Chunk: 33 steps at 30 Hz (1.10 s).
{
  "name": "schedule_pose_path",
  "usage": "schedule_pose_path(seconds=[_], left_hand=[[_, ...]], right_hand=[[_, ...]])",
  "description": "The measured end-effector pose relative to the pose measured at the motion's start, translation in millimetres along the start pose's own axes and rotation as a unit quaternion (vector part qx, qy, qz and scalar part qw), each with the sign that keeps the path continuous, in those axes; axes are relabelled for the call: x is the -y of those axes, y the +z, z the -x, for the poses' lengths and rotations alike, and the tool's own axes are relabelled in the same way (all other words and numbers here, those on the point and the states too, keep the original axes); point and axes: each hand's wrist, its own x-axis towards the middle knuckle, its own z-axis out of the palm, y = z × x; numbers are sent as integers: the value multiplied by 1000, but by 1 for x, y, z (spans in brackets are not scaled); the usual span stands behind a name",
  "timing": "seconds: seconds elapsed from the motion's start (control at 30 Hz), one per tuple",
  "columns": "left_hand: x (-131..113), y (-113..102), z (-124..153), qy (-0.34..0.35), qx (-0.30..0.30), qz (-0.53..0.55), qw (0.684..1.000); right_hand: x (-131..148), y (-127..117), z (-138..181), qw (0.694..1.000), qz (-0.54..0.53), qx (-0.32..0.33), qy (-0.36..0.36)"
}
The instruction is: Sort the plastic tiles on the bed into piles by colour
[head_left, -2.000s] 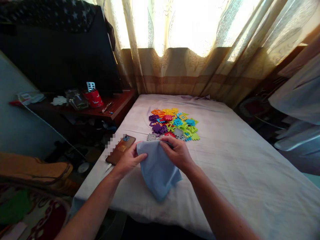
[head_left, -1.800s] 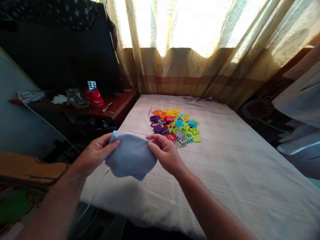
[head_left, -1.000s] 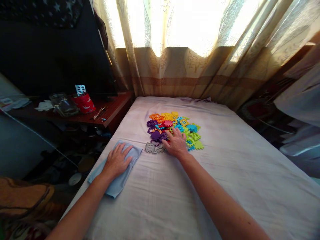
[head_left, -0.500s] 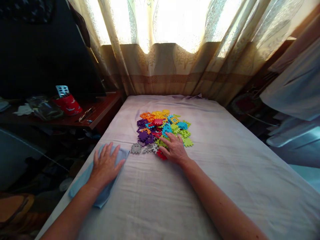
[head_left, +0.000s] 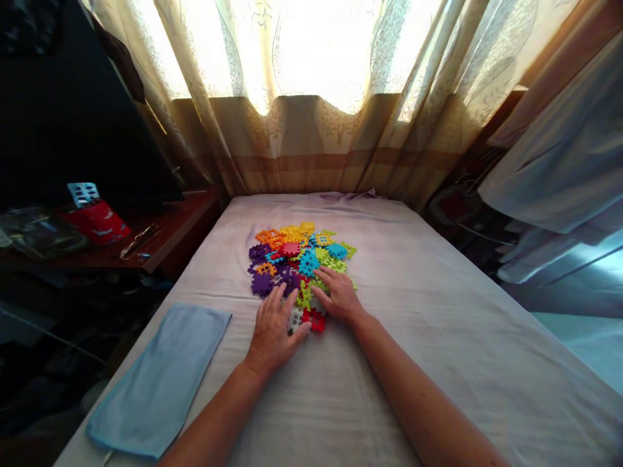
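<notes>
Interlocking plastic tiles with notched edges lie in a loose heap, roughly grouped by colour: purple tiles (head_left: 261,283) at the left, yellow tiles (head_left: 298,231) at the back, blue tiles (head_left: 308,262) in the middle. My left hand (head_left: 276,327) is open at the heap's near left edge, fingers spread beside a grey tile (head_left: 295,320). A red tile (head_left: 315,320) sits between my hands. Across the near right side, over green tiles, rests my right hand (head_left: 339,293), open with fingers apart. Tiles beneath both hands are partly hidden.
A light blue cloth bag (head_left: 160,379) lies flat on the sheet-covered surface (head_left: 418,311) at left. Beyond the left edge, a wooden desk (head_left: 175,224) holds a red cup (head_left: 100,222), a glass jar and a screen. Curtains hang behind; clothes hang at right.
My left hand has left the blue cloth bag and moved right to the near edge of the heap. My right hand stays at the heap. The view has shifted slightly.
</notes>
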Motion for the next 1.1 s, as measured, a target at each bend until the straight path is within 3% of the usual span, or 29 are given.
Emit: schedule_pose_path(seconds=[0.1, 0.2, 0.27, 0.37, 0.5, 0.67, 0.87, 0.97, 1.1], left_hand=[[34, -15, -30, -24, -35, -17, 999], [79, -29, -80, -133, -9, -46, 990], [104, -32, -114, -207, 16, -61, 976], [124, -25, -154, -242, 33, -59, 968], [120, 0, -178, -235, 64, -39, 969], [90, 30, -173, -198, 62, -17, 978], [54, 45, -140, -179, 14, 22, 983], [42, 39, -124, -149, 10, 48, 988], [42, 9, -91, -108, 13, 70, 992]], right_hand=[[-28, -8, -23, 995, -22, -81, 53], [-65, -17, -50, 983, 12, -125, 136], [-87, -19, -67, 971, 39, -114, 204], [-108, -16, -91, 959, 51, -62, 273], [-108, 0, -114, 968, 23, -3, 251], [-85, 20, -115, 986, -19, 36, 161], [-63, 20, -77, 994, -19, 22, 103], [-54, 12, -55, 995, -28, 18, 97], [-52, -9, -14, 993, -57, -29, 97]])
